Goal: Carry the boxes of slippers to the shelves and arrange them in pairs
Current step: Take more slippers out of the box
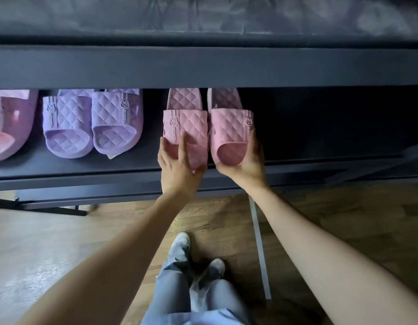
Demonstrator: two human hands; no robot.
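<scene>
Two pink quilted slippers sit side by side on the dark shelf, toes toward me. My left hand holds the toe end of the left pink slipper, thumb on its left side and fingers over the strap. My right hand cups the toe of the right pink slipper from below and from the right. A pair of lilac slippers stands to the left on the same shelf. No box is in view.
A darker pink slipper lies at the far left edge of the shelf. The upper shelf board overhangs the slippers' heels. The shelf to the right of the pink pair is dark. Below are the wooden floor and my legs.
</scene>
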